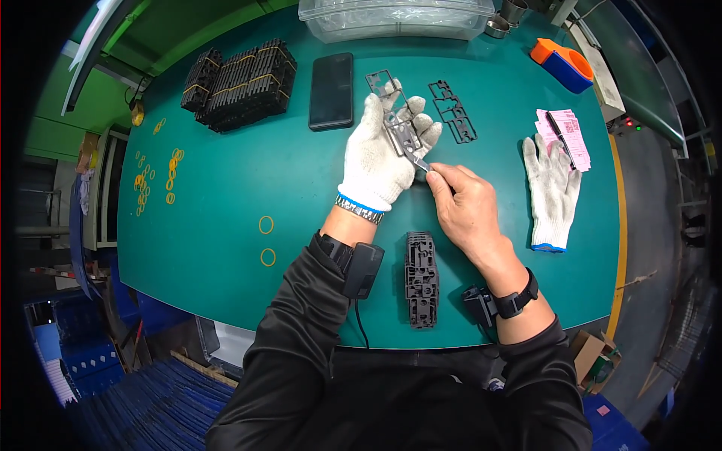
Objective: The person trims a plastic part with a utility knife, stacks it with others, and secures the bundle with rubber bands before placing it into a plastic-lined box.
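Observation:
My left hand point(367, 159) wears a white knit glove and grips a thin black plastic frame part point(404, 134) with rectangular cut-outs, its fingers curled round it from beneath. A small knife point(417, 160) is pinched in my bare right hand point(468, 207), its blade touching or very near the part's lower end. Most of the knife's handle is hidden in the fingers. A similar black frame part point(453, 113) lies flat on the table just beyond my hands. Between my forearms rests a stack of black parts point(421, 279).
Banded bundles of black parts point(244, 84) sit at the far left, beside a dark phone point(331, 92). Loose yellow rubber bands point(172, 177) lie left. A clear plastic bin point(395, 28) stands at the back. Rightward are a spare glove point(553, 197), pink papers point(577, 135) and a pen point(561, 140).

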Motion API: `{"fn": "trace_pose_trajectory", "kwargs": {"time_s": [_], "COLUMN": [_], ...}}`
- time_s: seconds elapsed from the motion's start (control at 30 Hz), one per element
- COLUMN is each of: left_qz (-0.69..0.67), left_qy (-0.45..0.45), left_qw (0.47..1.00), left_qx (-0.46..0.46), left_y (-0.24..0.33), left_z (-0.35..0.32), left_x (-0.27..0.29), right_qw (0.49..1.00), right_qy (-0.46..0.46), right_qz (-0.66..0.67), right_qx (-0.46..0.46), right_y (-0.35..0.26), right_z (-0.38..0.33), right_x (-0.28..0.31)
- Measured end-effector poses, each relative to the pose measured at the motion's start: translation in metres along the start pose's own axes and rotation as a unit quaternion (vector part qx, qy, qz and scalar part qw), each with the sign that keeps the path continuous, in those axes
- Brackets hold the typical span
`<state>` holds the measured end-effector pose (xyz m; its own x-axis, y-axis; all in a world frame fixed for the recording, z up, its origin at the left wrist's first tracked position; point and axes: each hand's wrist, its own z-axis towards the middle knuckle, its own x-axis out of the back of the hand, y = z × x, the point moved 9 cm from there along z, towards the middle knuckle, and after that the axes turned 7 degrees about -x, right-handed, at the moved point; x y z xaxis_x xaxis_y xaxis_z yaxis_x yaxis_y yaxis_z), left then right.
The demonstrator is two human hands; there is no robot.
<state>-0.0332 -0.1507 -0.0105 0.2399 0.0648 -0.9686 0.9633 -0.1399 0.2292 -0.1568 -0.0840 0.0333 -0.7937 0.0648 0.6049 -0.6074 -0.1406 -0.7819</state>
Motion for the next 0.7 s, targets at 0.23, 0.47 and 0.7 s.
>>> {"fn": "trace_pose_trajectory", "kwargs": {"time_s": [0.23,0.47,0.7], "left_qz": [-0.001,-0.003,-0.005], "left_qy": [-0.001,-0.006,-0.008], "left_qw": [1.0,1.0,1.0], "left_qx": [0.0,0.002,0.001], "left_y": [-0.0003,-0.0013,-0.0009], "left_z": [-0.0003,-0.0012,0.0002], "left_x": [0.0004,-0.0027,-0.0021], "right_qw": [1.0,1.0,1.0], "right_qy": [-0.002,0.005,0.019], "right_qz": [0.001,0.006,0.008], "right_qx": [-0.002,-0.005,0.003], "right_y": [0.0039,0.0072,0.0047], "right_z": [0.0002,0.0009,-0.0007], "right_x": [-0.0022,-0.0034,-0.0036]}}
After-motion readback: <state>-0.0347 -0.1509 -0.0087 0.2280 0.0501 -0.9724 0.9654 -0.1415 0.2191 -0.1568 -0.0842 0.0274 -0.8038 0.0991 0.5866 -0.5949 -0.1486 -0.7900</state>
